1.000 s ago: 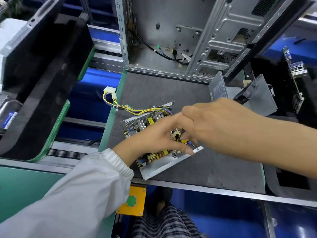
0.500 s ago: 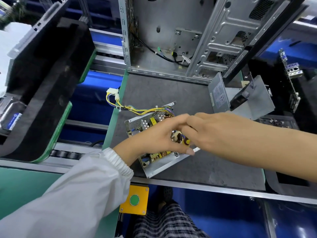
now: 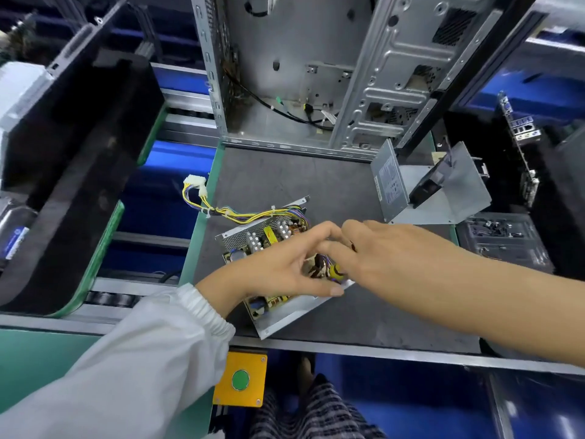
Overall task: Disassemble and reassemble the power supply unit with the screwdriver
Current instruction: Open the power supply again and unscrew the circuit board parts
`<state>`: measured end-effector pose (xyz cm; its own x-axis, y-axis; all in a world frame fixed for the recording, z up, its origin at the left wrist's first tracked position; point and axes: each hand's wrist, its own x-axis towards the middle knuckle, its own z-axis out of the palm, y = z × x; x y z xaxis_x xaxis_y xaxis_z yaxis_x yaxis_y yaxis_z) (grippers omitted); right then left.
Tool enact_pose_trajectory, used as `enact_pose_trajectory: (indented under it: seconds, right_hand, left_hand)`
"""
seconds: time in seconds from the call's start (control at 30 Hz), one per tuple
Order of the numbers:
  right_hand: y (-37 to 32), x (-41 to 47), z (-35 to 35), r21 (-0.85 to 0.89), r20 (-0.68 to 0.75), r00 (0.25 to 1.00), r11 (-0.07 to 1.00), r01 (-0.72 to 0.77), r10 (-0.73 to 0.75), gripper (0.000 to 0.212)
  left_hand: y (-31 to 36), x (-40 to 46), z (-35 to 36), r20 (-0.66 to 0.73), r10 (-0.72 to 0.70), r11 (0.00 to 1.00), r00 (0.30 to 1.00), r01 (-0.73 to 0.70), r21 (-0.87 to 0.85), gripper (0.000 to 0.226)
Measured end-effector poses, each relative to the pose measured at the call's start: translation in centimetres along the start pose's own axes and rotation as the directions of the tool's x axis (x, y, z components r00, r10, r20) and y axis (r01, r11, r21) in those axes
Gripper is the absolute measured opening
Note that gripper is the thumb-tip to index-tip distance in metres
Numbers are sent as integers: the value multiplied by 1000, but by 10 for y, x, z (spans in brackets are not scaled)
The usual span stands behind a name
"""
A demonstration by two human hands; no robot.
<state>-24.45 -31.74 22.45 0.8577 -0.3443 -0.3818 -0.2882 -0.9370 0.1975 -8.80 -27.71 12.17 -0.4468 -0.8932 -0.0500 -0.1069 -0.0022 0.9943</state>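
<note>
Open power supply unit [image 3: 278, 280]: lies near the worktop [image 3: 395, 315] front edge, cover [image 3: 443, 198] off at the right rear. Your left hand [image 3: 285, 267] and right hand [image 3: 389, 251] have closed in since a second ago, fingertips meeting over the board; whether either pinches anything, cannot tell. No screwdriver visible; likely fingerwork on internal parts

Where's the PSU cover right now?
Head view, right side: the cover lies open on the grey mat, beside the PC case, beyond the right hand.
</note>
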Motion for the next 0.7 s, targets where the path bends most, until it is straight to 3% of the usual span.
enact_pose_trajectory:
  seconds: [0.13,0.2,0.27,0.33,0.37,0.43,0.47,0.5,0.53,0.63,0.7]
  right_hand:
    - [-8,6,-5,-135,17,999,990,-39,42,30]
    - [-8,6,-17,-170,-52,997,983,-67,59,25]
    - [-3,6,-12,-79,-14,995,992,94,-95,22]
    - [2,3,-14,-153,-18,994,983,106,-110,23]
    - [2,2,-16,-202,-119,987,976,79,-104,21]
    - [7,2,-13,-188,-58,997,982,36,-48,6]
    - [8,4,-13,-156,-34,999,988,-18,13,21]
    - [5,4,-12,-150,-75,996,986,-68,57,48]
    - [5,8,-12,-132,-113,989,985,-113,99,60]
    - [1,16,-1,8,-138,982,992,-130,129,51]
    - [-4,12,-7,22,-106,989,994,-104,106,29]
  left_hand:
    - [-1,4,19,-202,30,999,979,-25,32,48]
    - [-4,2,19,-232,43,998,972,-33,46,35]
    - [-7,-2,12,-223,11,997,975,7,81,14]
    - [-6,-1,8,-239,11,993,971,17,114,15]
    - [-6,-1,7,-241,24,993,970,4,115,15]
    - [-4,-1,6,-224,36,994,974,-11,113,38]
    - [-2,-3,6,-183,36,997,982,-22,77,49]
    - [-1,-4,7,-148,23,999,989,-17,48,50]
    - [-1,-3,8,-137,26,999,990,-20,45,45]
    - [3,0,12,-223,93,991,970,-68,117,33]
    - [7,1,12,-242,125,986,962,-93,139,23]
